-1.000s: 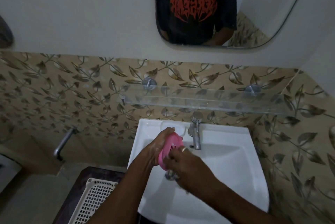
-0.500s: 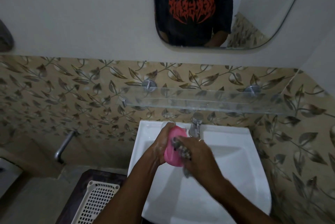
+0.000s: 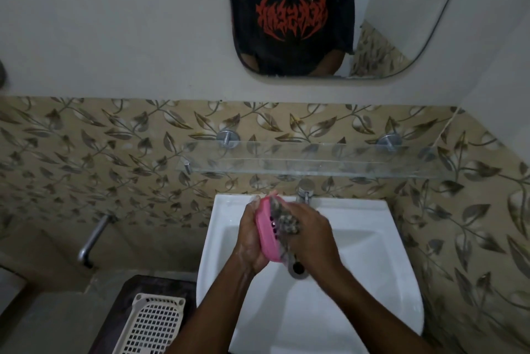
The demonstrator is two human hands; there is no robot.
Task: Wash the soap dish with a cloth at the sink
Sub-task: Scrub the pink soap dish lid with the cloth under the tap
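Both hands over the white sink (image 3: 372, 282), above the back half of the basin. Left hand (image 3: 251, 242) wraps the pink soap dish (image 3: 265, 234) from the left side, fingers curled around its back; dish tilted on edge, long axis running from back rim toward the drain (image 3: 298, 269), small holes visible on its face. Right hand (image 3: 314, 236) grips a dark mottled cloth (image 3: 284, 217), bunched and pressed against the right face of the dish. Tap (image 3: 305, 190) at the back edge of the sink, just behind the hands. Glass shelf (image 3: 315, 163) on the leaf-patterned tile above it. Perforated cream basket (image 3: 152, 325) off the sink's left front corner.
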